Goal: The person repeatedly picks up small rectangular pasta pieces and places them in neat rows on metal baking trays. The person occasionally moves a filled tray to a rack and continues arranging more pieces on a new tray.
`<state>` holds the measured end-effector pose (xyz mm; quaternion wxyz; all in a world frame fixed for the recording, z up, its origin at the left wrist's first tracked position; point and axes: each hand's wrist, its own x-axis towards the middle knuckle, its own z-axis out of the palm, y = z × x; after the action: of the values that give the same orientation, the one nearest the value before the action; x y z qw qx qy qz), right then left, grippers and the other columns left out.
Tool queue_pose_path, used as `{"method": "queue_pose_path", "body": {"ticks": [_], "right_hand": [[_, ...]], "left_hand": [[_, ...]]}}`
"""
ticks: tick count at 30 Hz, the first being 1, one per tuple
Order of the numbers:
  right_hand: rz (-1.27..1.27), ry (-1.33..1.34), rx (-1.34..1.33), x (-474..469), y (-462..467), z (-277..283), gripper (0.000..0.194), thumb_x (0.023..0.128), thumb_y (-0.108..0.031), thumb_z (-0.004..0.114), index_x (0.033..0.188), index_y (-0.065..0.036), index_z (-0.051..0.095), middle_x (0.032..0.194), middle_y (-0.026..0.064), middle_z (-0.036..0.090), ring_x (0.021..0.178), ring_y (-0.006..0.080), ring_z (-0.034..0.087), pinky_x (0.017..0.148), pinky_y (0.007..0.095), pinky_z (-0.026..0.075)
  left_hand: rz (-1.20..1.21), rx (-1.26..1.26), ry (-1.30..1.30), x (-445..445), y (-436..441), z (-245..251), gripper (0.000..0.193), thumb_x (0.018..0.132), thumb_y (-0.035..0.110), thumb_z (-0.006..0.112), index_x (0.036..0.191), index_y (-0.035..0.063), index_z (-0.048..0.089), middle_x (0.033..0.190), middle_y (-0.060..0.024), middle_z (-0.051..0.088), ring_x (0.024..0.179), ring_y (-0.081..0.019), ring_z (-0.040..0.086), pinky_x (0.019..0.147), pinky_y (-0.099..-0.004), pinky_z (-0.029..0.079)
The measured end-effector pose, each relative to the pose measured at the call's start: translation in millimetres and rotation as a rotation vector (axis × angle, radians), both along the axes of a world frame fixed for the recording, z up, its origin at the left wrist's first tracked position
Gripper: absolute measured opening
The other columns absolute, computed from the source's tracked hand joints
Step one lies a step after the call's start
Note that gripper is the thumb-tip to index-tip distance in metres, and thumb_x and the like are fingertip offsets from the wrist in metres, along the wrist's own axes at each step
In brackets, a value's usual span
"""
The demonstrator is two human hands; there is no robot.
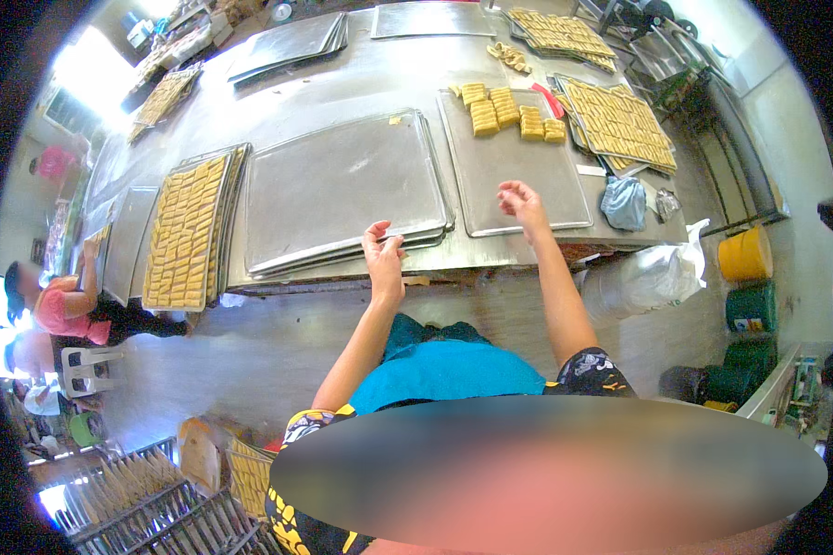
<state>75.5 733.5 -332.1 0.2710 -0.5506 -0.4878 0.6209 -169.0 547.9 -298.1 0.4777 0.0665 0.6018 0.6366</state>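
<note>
My left hand [383, 260] hovers by the front edge of a stack of metal baking trays [340, 187], its thumb and fingers apart. The top tray is bare except for a small crumb. My right hand [524, 207] is over the lower part of a single metal tray [514, 166], fingers loosely bent and slightly blurred, nothing seen in them. Blocks of small oblong golden pastries [494, 111] sit at that tray's far end, beyond my right hand. A red item [550, 99] lies beside them.
Pastry-filled trays stand stacked at left [184, 236] and right [618, 121] on the metal table [396, 76]. A blue cloth [623, 202] lies near the right corner, above a white plastic bag [659, 270]. Another person [69, 305] works at far left. A tray rack [160, 499] stands behind.
</note>
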Motion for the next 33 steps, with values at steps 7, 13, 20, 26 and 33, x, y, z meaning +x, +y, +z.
{"method": "queue_pose_path", "body": {"ticks": [7, 13, 20, 26, 33], "right_hand": [[-0.243, -0.012, 0.086, 27, 168, -30, 0.014, 0.090, -0.007, 0.058, 0.104, -0.007, 0.061, 0.088, 0.0022, 0.065, 0.067, 0.0085, 0.059, 0.060, 0.0238, 0.049], [-0.066, -0.294, 0.145, -13, 240, -46, 0.019, 0.089, -0.006, 0.060, 0.108, -0.001, 0.059, 0.089, 0.0040, 0.065, 0.069, 0.0104, 0.060, 0.059, 0.0250, 0.051], [-0.095, -0.663, 0.110, -42, 287, -63, 0.057, 0.078, -0.039, 0.073, 0.105, 0.009, 0.063, 0.108, 0.0216, 0.066, 0.086, 0.0257, 0.065, 0.066, 0.0373, 0.052], [-0.199, -0.824, 0.174, -57, 299, -63, 0.055, 0.071, -0.039, 0.078, 0.093, 0.010, 0.066, 0.094, 0.0209, 0.069, 0.083, 0.0276, 0.066, 0.078, 0.0379, 0.048], [-0.768, 0.006, -0.079, -111, 296, -58, 0.047, 0.066, -0.011, 0.080, 0.104, 0.003, 0.057, 0.103, 0.0163, 0.063, 0.080, 0.0236, 0.062, 0.078, 0.0375, 0.051]], "left_hand": [[-0.062, -0.054, 0.094, -20, 90, 2, 0.029, 0.085, 0.008, 0.057, 0.113, 0.0094, 0.053, 0.111, -0.0033, 0.046, 0.088, -0.0125, 0.047, 0.079, -0.0286, 0.042], [-0.045, -0.070, 0.099, -54, 132, 0, 0.027, 0.084, 0.008, 0.057, 0.111, 0.0097, 0.055, 0.115, -0.0025, 0.048, 0.092, -0.0116, 0.047, 0.078, -0.0282, 0.042], [0.013, -0.041, 0.095, -45, 163, 8, 0.025, 0.085, 0.008, 0.057, 0.110, 0.0087, 0.055, 0.113, -0.0009, 0.050, 0.087, -0.0093, 0.046, 0.076, -0.0260, 0.040], [0.077, -0.083, 0.070, -23, 173, 18, 0.024, 0.086, 0.006, 0.057, 0.109, 0.0097, 0.055, 0.109, 0.0002, 0.051, 0.084, -0.0088, 0.046, 0.075, -0.0255, 0.040], [0.110, -0.064, 0.095, -22, 183, 35, 0.023, 0.087, 0.005, 0.056, 0.109, 0.0094, 0.055, 0.107, 0.0010, 0.051, 0.084, -0.0086, 0.046, 0.074, -0.0252, 0.039]]}}
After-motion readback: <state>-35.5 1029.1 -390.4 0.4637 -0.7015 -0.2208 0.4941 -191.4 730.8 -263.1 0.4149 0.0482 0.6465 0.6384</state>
